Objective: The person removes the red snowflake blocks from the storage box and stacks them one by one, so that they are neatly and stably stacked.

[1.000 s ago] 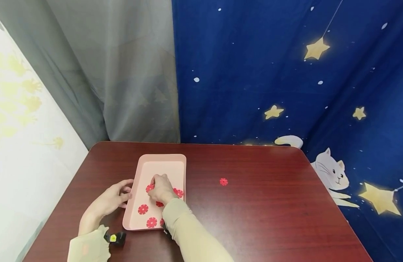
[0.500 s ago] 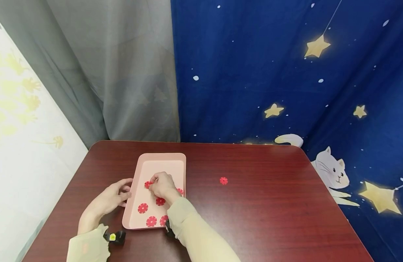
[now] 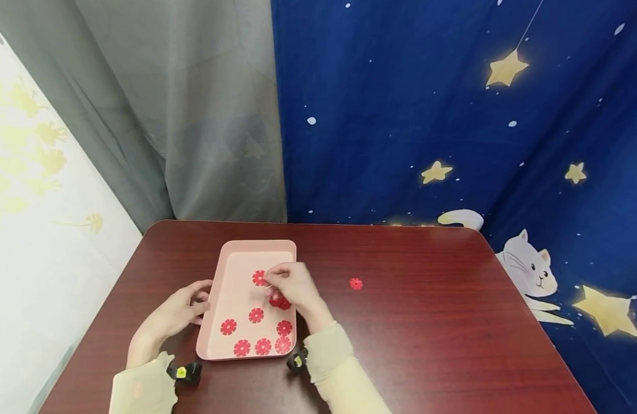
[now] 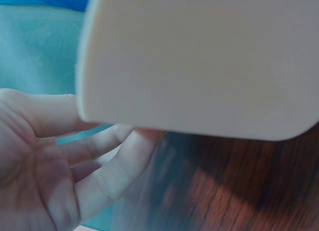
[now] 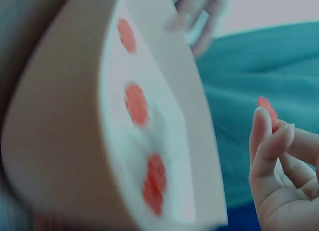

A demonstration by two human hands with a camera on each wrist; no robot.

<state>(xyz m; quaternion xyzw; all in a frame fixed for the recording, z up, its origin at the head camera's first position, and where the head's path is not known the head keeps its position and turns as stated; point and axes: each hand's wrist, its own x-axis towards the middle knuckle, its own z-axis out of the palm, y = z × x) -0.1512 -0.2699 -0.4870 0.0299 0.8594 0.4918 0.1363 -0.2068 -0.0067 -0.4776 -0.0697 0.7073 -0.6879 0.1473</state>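
Observation:
Between thumb and finger my right hand [image 3: 294,284] pinches a red notched plastic disc [image 3: 259,278], like an interlocking snowflake piece, raised over the tray. The right wrist view shows that disc [image 5: 267,111] edge-on at the fingertips. A pale pink rectangular tray [image 3: 240,261] lies below, with several more red discs [image 3: 228,327] spread over its floor, a few overlapping [image 3: 281,301] by the right wall. At the tray's left side my left hand [image 3: 170,316] holds the rim with bent fingers. Up close in the left wrist view, the fingers [image 4: 112,178] reach under the tray's edge [image 4: 199,126].
One loose red disc [image 3: 356,283] lies on the dark red-brown table [image 3: 427,322], right of the tray. A grey curtain [image 3: 225,115] and a blue starry curtain [image 3: 380,115] hang behind the table's far edge. Black wrist cameras [image 3: 191,372] sit beneath both wrists.
My right hand has lifted and shifted right, carrying a red disc up from among the others, and more discs on the tray floor are uncovered. The left hand stays at the rim.

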